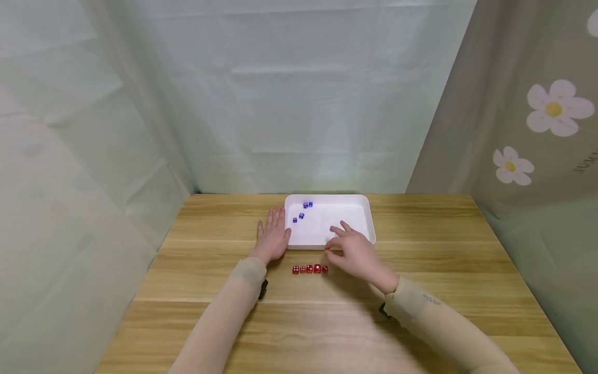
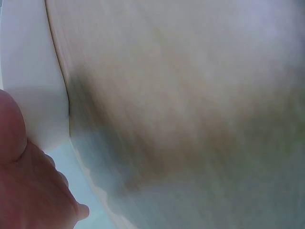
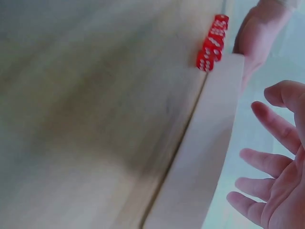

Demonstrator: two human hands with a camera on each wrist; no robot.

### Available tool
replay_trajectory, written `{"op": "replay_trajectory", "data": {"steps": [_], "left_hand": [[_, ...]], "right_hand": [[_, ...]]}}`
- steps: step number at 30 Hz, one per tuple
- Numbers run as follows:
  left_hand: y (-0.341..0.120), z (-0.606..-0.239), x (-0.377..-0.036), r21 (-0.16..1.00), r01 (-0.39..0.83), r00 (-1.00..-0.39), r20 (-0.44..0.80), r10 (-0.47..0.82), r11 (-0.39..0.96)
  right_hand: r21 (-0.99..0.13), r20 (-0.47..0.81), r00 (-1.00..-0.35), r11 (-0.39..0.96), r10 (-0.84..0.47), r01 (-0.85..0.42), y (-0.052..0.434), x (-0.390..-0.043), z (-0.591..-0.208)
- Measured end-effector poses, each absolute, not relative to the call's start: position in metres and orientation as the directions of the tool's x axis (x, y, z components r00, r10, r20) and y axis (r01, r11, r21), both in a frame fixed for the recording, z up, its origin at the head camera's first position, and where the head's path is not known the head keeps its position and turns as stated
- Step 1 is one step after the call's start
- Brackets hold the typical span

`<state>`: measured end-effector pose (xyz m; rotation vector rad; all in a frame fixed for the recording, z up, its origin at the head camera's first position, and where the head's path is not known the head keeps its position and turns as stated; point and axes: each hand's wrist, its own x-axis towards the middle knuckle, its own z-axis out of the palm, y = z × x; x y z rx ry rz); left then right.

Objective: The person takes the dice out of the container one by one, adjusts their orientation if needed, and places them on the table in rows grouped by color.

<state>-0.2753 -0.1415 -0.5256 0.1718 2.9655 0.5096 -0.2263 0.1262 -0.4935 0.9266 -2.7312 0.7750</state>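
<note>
Both forearms reach forward in beige sleeves, the left hand (image 1: pixel 272 236) lying flat, palm down with straight fingers together, the right hand (image 1: pixel 354 251) hovering with relaxed, loosely spread fingers (image 3: pixel 276 126), gripping nothing.

On the right-hand curtain (image 1: pixel 537 130) with the white flowers, a line of dark capital letters runs along the far right edge, cut off by the frame; only something like "SUM" can be made out. The right sleeve (image 1: pixel 422 306) carries a small printed mark near the wrist, too small to read. The red dice (image 3: pixel 213 44) show white pips.
</note>
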Motion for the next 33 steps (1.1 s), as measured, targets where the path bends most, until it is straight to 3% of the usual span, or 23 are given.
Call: {"op": "replay_trajectory", "data": {"steps": [10, 33], "left_hand": [[-0.142, -0.525, -0.274, 0.37, 0.088, -0.984, -0.112, 0.138, 0.925], [-0.142, -0.527, -0.274, 0.374, 0.085, -0.985, -0.105, 0.133, 0.924]], "right_hand": [[-0.448, 0.226, -0.864, 0.739, -0.451, -0.503, 0.113, -0.259, -0.477], [-0.312, 0.093, -0.922, 0.868, -0.377, -0.386, 0.059, -0.329, -0.493]]}}
